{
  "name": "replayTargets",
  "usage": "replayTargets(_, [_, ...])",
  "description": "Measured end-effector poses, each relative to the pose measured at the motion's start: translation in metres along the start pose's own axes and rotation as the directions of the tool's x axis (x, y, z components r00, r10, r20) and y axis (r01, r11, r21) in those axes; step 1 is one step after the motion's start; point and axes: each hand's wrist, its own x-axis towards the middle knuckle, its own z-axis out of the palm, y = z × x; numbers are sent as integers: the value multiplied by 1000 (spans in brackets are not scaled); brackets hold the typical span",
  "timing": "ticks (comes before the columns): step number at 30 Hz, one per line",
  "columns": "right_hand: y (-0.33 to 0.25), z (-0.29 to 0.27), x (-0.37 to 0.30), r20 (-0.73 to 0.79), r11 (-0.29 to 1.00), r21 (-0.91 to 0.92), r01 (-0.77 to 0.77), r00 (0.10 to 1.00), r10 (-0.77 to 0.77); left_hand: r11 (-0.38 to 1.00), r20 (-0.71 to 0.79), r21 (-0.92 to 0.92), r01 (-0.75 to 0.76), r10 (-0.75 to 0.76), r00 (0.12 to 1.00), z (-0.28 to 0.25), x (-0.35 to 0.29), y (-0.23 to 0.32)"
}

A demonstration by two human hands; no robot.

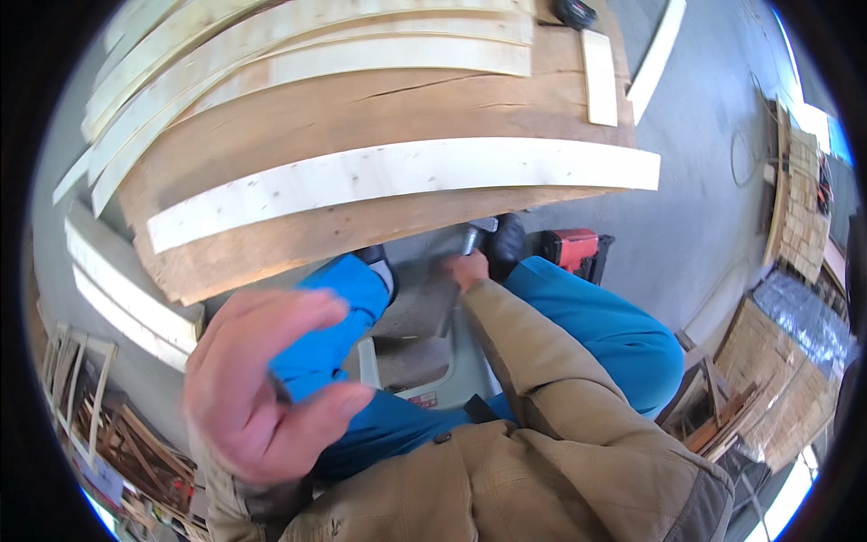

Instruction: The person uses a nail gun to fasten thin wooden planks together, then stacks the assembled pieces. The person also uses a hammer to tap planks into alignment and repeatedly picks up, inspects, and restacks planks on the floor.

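Note:
Raised in front of my body at the lower left is my left hand (271,379). Its fingers curl, but the thumb and forefinger stand apart with nothing visible between them. Down between my knees, my right hand (467,269) is closed round a hammer (470,240); the metal head shows near my right shoe, under the table's edge. A long pale board (406,173) lies along the near side of the wooden tabletop (298,228). Neither hand touches that board.
More long boards (361,56) lie at the far left of the tabletop. A short board (600,79) and black tape measure (574,13) are at its far right. A red nail gun (571,247) stands on the floor by my right foot. Stacked wood (799,194) is at right.

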Motion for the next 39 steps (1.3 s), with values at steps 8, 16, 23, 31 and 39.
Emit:
replayTargets(8, [-53,-48,-51,337,995,-95,-7,941,39,986,-85,114,-122,132,988,18,-17,-1])
replayTargets(16, [-87,-73,-161,168,965,-262,9,985,36,984,-224,149,-98,130,966,24,-16,5])
replayTargets(23, [-162,-82,-244,203,859,-81,505,852,-482,951,-276,305,-54,143,950,-29,-17,-56])
replayTargets(31, [-215,-82,-256,119,661,6,750,656,-745,750,-62,624,218,-231,971,-21,-64,-173])
replayTargets(39, [-199,-61,-211,142,842,-186,506,862,-487,665,18,710,233,-348,937,27,-70,-237])
